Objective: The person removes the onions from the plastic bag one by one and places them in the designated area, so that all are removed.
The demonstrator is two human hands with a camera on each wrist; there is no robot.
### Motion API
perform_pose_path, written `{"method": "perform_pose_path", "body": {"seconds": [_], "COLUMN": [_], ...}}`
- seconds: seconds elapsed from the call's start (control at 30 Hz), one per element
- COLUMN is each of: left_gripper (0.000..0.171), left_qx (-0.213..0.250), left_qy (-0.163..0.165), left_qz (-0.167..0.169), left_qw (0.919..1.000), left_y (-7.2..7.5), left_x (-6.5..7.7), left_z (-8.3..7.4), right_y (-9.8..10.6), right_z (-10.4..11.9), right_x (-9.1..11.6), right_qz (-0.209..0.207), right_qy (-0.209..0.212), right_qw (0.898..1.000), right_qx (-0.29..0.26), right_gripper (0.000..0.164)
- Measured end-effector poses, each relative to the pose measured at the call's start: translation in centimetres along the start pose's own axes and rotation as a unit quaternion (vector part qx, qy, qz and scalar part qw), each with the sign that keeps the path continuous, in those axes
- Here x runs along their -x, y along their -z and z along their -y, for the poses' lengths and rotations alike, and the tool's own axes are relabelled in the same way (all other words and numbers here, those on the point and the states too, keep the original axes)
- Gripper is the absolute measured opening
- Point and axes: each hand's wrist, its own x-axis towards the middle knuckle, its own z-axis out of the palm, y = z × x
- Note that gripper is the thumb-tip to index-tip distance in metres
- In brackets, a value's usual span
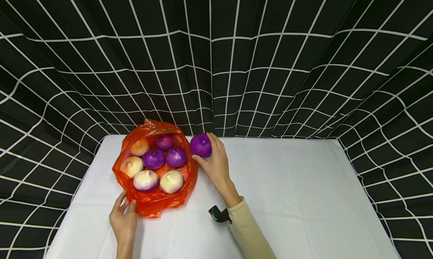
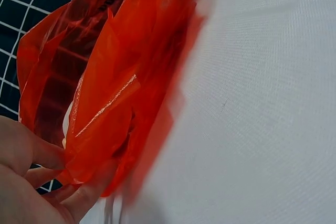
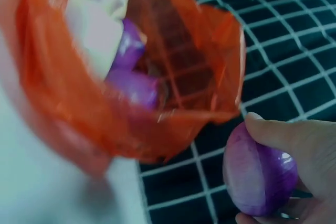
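Note:
A red plastic bag (image 1: 149, 210) stands with its mouth wide on the left part of the table. Several onions lie in it, among them a purple onion (image 1: 153, 159), a pale one (image 1: 171, 181) and an orange-tinted one (image 1: 140, 147). At the bag's near left edge, my left hand (image 1: 123, 219) pinches the plastic; in the left wrist view its fingers (image 2: 86, 192) are at the film's lower edge. My right hand (image 1: 216, 165) grips another purple onion (image 1: 201, 144) just outside the bag's right rim. The right wrist view shows thumb and fingers round that onion (image 3: 254, 171).
A white cloth covers the table (image 1: 287, 199). Black curtains with a white grid (image 1: 257, 82) stand behind it and on both sides. A small dark object (image 1: 218, 214) sits at the right sleeve's cuff (image 1: 238, 210).

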Motion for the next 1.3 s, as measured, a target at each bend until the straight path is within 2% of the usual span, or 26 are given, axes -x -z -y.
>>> {"method": "perform_pose_path", "body": {"seconds": [0.1, 0.33, 0.47, 0.63, 0.87, 1.07, 1.3], "left_gripper": [0.048, 0.047, 0.045, 0.042, 0.041, 0.043, 0.043], "left_qx": [-0.004, -0.025, -0.020, -0.030, -0.017, 0.014, 0.025], "left_qy": [0.001, 0.018, 0.016, 0.009, 0.010, 0.015, 0.019], "left_qz": [0.003, -0.001, 0.004, -0.006, -0.011, -0.017, -0.014], "left_qw": [1.0000, 0.9995, 0.9997, 0.9995, 0.9997, 0.9997, 0.9994], "left_y": [0.1, -0.1, -0.4, -0.4, -0.2, -0.4, -0.4], "left_x": [0.0, 0.1, 0.5, 0.8, 0.9, 0.8, 0.6], "left_z": [0.2, 0.3, 0.5, 0.7, 0.7, 0.6, 0.5], "right_y": [0.0, -1.2, -1.9, -2.8, -3.3, -3.5, -3.0], "right_z": [-1.5, -5.0, -7.0, -8.9, -10.0, -10.0, -9.7], "right_x": [-0.2, -0.5, -0.7, -1.5, -1.8, -2.0, -2.2], "right_qz": [-0.004, 0.001, 0.005, 0.022, 0.024, 0.040, 0.049], "right_qy": [-0.018, -0.033, -0.060, -0.074, -0.088, -0.089, -0.091], "right_qw": [1.000, 0.999, 0.998, 0.996, 0.995, 0.994, 0.993], "right_qx": [-0.002, 0.013, 0.030, 0.040, 0.048, 0.048, 0.056], "right_gripper": [0.082, 0.080, 0.080, 0.081, 0.080, 0.080, 0.085]}}
